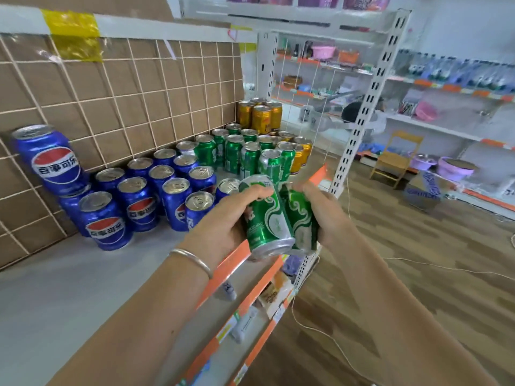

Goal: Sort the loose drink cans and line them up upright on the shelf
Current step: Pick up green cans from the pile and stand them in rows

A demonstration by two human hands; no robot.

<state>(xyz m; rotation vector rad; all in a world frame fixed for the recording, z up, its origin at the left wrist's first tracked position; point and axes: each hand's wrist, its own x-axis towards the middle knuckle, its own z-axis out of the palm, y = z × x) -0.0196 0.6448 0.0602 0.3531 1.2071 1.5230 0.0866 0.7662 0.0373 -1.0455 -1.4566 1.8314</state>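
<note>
Fingers (257, 194) of left hand (223, 227) and right hand (331, 215) clasp green cans (267, 221) — blue cans (139, 199) crowd behind.

Bare forearms, thin silver-coloured bangle (192, 261), probably metal, at the wrist of the left hand (223, 227)

Cardboard (83, 107) behind wire grid (145, 91); yellow tape (73, 32) across its top edge; wooden chair (395, 160) on wood-pattern floor (418, 240); two purple basins (455, 169) near chair, on its right; pink basket (323, 51) high on far rack (303, 62); goods there too blurred to identify
</note>
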